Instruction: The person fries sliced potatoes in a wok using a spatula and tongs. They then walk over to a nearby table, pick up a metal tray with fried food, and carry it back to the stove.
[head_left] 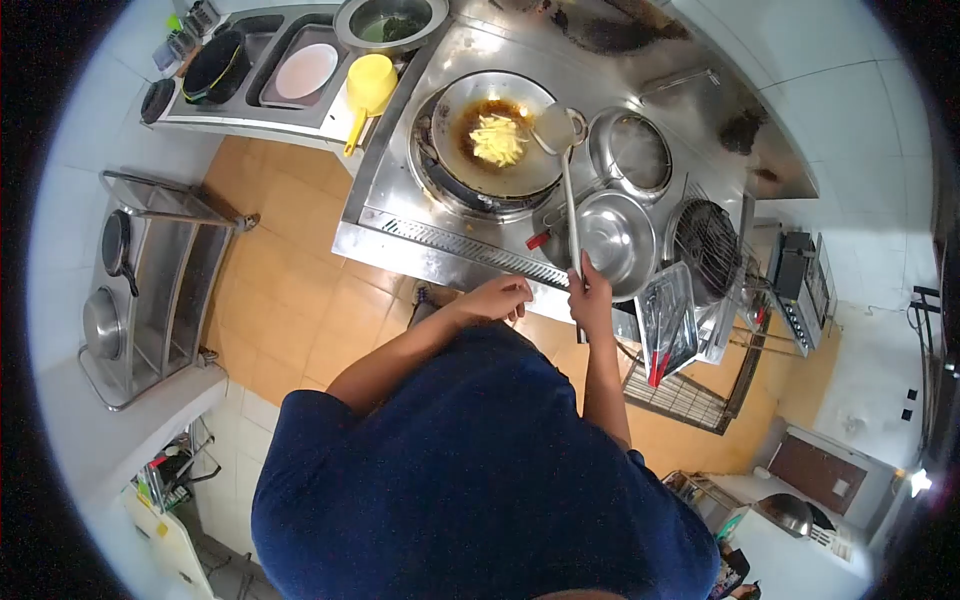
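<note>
So the wok [505, 88] is on the stove [395, 190] in front of me, with a pile of pale yellow strips [500, 140] sitting in brown liquid in the middle of it. My right hand [590, 293] is nearer to me than the wok and off to its right, fingers clamped around the long handle of a ladle [571, 215], whose head is at the wok's right side. My left hand [502, 297] is on the near side of the wok, nothing visible in it, fingers curled but I can't tell if they're fully together. A shiny metal bowl [612, 240] is right of the wok, a yellow dipper [371, 83] left of it.
</note>
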